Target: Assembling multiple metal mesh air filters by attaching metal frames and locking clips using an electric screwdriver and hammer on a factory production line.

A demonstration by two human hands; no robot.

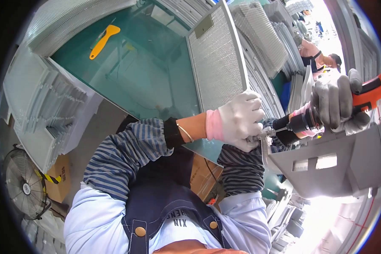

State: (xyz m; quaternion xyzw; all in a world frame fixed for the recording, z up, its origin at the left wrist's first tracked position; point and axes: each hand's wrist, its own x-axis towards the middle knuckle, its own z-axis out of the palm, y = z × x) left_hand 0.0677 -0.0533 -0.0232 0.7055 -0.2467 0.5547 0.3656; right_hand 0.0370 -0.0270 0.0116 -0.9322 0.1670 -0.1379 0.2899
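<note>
My right hand, in a grey-coated glove, is wrapped round an orange and black power drill. The black chuck and thin bit point left, toward my other hand. My left hand, in a white glove with a pink cuff, is closed close to the bit's tip. Its fingers pinch at a small metallic part, mostly hidden, at the edge of a grey housing with two rectangular slots. Just beyond that hand, a framed silvery mesh panel leans up from the green tabletop.
A yellow-handled scraper lies on the tabletop. Stacked panels stand at the left, and pleated sheets are piled at the back right. A floor fan is at the lower left. Another person works at the far right.
</note>
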